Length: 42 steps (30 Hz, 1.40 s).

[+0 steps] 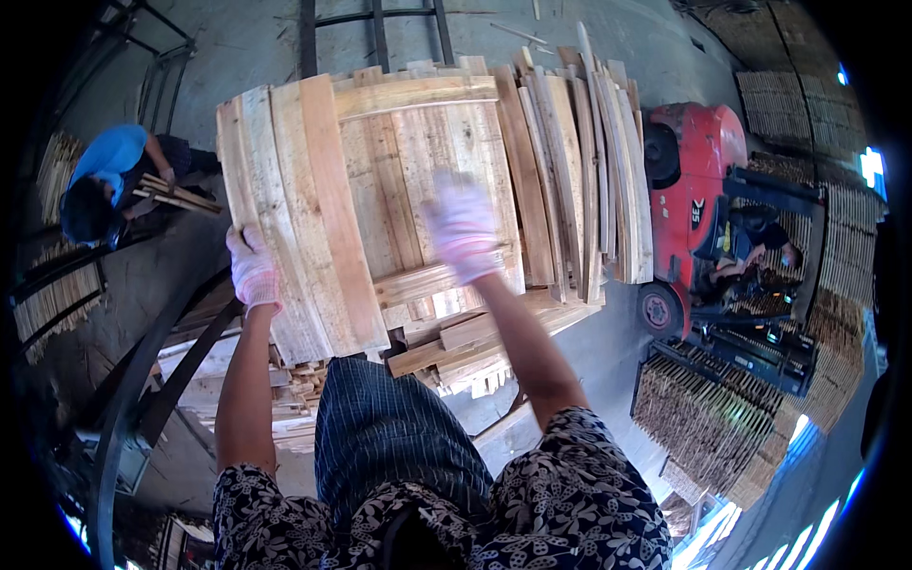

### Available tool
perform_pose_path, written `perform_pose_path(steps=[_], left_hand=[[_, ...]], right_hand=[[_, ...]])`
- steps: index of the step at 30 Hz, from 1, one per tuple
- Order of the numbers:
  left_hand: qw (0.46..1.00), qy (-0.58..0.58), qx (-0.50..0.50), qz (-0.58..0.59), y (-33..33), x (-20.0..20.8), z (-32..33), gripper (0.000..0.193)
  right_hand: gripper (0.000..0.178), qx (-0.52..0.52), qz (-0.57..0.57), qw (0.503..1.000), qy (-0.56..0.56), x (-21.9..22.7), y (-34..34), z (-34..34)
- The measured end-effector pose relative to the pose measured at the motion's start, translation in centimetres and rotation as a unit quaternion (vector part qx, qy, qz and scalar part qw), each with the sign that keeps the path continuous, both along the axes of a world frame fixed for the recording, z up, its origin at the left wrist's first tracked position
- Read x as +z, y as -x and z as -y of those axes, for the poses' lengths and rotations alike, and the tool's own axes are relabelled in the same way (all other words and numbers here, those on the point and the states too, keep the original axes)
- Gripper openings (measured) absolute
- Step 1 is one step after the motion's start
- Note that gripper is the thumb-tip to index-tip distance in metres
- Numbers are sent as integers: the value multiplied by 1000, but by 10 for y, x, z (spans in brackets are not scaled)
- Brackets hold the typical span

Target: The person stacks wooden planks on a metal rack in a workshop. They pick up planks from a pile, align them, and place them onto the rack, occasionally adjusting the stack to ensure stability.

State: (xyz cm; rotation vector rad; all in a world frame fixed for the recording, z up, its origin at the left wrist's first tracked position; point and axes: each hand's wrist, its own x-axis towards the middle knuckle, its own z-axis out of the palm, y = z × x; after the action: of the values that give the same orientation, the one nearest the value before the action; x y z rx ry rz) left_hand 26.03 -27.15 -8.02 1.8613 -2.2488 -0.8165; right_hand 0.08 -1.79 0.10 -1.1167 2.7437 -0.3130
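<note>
Pale wooden planks (294,180) lie side by side in front of me, forming a flat panel-like layer. At its left edge my left hand (254,271), in a light knitted glove, grips the outermost plank with fingers curled over the side. My right hand (463,233), gloved alike, is over the middle of the layer and smeared by motion; its fingers cannot be made out. A crosswise upper board (418,95) and a lower crosswise board (427,283) lie across the planks, the lower one close to my right wrist.
Loose slats (579,171) lean in a bundle to the right, with short boards (484,332) below. Farther right, a person sits on a red forklift (689,180) near stacked wood (708,418). At left a person in blue (114,161) holds sticks. A dark metal frame (380,33) stands beyond.
</note>
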Motion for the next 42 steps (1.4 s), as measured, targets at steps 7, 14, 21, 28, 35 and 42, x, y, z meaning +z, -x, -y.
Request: perform_pose_path(steps=[7, 14, 21, 28, 35, 42], left_hand=[[999, 29, -26, -5, -5, -3, 4, 68], [983, 115, -129, 62, -12, 1, 5, 63], [998, 43, -45, 20, -8, -8, 10, 74], [996, 55, -63, -5, -13, -2, 14, 69], [999, -40, -20, -1, 16, 23, -12, 54], [927, 229, -262, 141, -15, 13, -1, 40]], right_hand=[[108, -249, -87, 923, -280, 14, 100, -207], [76, -150, -117, 949, -253, -5, 123, -233], [56, -176, -108, 970, -130, -3, 145, -270], [65, -260, 10, 963, -69, -3, 119, -228], [72, -355, 32, 928, -111, -13, 109, -218], [76, -271, 193, 937, 106, 29, 47, -175]])
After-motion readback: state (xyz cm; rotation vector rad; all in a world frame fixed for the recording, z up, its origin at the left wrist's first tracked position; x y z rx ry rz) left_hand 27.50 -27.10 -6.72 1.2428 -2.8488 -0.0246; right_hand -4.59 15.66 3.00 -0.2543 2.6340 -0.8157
